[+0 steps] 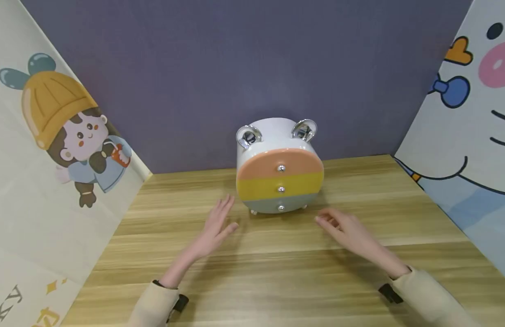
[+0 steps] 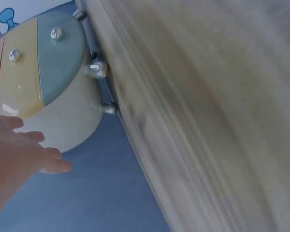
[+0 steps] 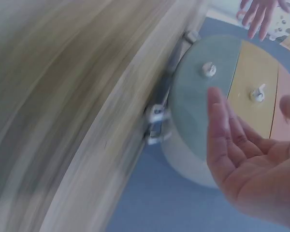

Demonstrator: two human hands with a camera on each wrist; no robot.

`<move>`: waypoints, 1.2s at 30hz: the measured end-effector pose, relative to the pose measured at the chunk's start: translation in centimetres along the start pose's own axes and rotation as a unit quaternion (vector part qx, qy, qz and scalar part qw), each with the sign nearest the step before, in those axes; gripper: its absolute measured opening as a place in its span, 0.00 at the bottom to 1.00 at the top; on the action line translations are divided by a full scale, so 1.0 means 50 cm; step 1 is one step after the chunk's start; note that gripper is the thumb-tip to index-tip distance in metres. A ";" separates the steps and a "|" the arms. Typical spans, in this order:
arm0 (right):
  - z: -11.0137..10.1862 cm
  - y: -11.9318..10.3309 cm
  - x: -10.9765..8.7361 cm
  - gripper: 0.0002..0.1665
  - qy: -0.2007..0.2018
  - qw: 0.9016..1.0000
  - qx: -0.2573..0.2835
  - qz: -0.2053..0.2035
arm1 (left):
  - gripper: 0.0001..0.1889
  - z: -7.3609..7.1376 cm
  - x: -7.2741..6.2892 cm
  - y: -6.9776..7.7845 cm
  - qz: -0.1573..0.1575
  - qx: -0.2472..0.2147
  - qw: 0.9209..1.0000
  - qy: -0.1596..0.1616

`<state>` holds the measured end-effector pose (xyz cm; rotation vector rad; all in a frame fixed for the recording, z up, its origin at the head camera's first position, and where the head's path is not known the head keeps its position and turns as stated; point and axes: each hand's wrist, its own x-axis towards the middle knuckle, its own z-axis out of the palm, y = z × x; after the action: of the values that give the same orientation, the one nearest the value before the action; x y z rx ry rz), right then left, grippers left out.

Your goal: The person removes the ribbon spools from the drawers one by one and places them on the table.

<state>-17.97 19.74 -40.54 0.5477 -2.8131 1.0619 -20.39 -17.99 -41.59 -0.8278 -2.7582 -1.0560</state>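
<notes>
A small rounded drawer box point(image 1: 280, 181) with silver ears stands on short feet. Its front has three bands, orange, yellow and grey-blue, each with a silver knob; all three drawers sit flush. To its left is my left hand point(image 1: 215, 228), fingers extended toward the box and apart from it, thumb spread. My right hand point(image 1: 345, 228) hovers at the lower right of the box, fingers loosely bent and holding nothing. In the right wrist view the fingers point(image 3: 221, 130) overlap the box's front. The left wrist view has the left hand point(image 2: 19, 150) beside the box's side wall.
The box stands on a wood-grain table point(image 1: 252, 281) near its back edge. A dark blue-grey wall point(image 1: 252, 59) rises behind. White panels with cartoon prints flank the table, a child in a yellow hat point(image 1: 72, 122) on the left and a pig-like face point(image 1: 497, 68) on the right.
</notes>
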 end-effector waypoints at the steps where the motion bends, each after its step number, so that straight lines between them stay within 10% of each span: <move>1: 0.002 -0.004 0.009 0.21 -0.007 0.999 0.034 0.000 | 0.36 -0.006 0.006 -0.004 0.010 -0.008 1.000 0.013; 5: 0.013 -0.025 0.037 0.22 -0.064 0.978 0.198 0.019 | 0.34 -0.024 0.025 -0.014 0.021 -0.028 0.998 0.045; 12: 0.040 -0.070 0.073 0.32 -0.149 0.899 0.402 0.090 | 0.29 -0.038 0.068 -0.036 0.013 -0.142 0.985 0.100; 21: 0.048 -0.131 0.147 0.22 -0.153 0.803 0.564 0.120 | 0.24 -0.071 0.158 -0.019 -0.014 -0.187 0.968 0.167; 36: 0.028 -0.159 0.198 0.31 -0.118 0.769 0.615 0.131 | 0.27 -0.096 0.251 0.024 -0.031 -0.236 0.963 0.123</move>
<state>-24.27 10.33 -34.62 0.3107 -1.9356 3.0290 -31.03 -14.54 -34.04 -0.5970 -2.3687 -1.7367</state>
